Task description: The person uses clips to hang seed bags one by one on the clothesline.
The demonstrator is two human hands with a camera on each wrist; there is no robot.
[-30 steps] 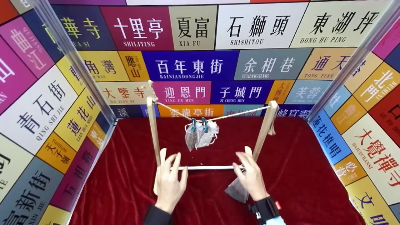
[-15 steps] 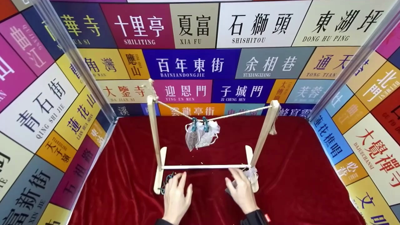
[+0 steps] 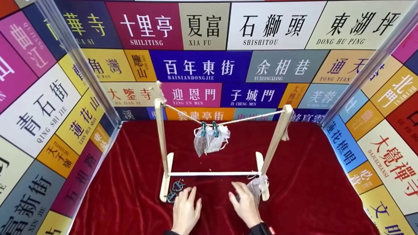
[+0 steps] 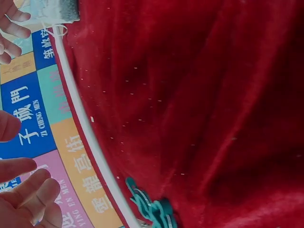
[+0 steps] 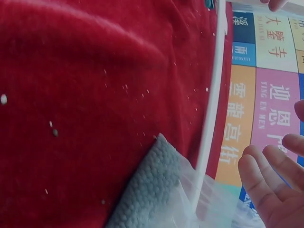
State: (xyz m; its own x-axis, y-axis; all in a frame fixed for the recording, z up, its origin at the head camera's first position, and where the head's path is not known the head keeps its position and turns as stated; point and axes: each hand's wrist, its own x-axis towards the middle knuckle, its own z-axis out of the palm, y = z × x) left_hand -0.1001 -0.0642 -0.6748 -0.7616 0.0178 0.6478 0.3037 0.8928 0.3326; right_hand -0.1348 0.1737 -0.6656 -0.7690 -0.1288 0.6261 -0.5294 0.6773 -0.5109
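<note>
My left hand (image 3: pixel 186 209) is over the red cloth with its fingers loosely extended, holding nothing. Just beyond its fingertips lie teal clothespins (image 3: pixel 178 185), which also show in the left wrist view. My right hand (image 3: pixel 244 204) has relaxed fingers too and overlaps a sheer drawstring pouch (image 3: pixel 259 186) in the head view. That pouch, filled with grey pellets (image 5: pixel 147 185), lies by the right foot of a wooden frame (image 3: pixel 160 140). From the frame's rope (image 3: pixel 249 117) hang a grey-filled pouch (image 3: pixel 200 146) and a white pouch (image 3: pixel 217 143), held by two teal clothespins (image 3: pixel 203 129).
The frame's white lower bar (image 3: pixel 214 174) crosses beyond both hands. Small pale crumbs are scattered on the red cloth (image 3: pixel 307 182). Panels with place names (image 3: pixel 202 67) form walls at the back and sides, with clear corner posts (image 3: pixel 78 62).
Both hands have drawn back toward the body from the frame's lower corners, leaving the clothespins and the grey-filled pouch in sight there. The hanging pouches stay put.
</note>
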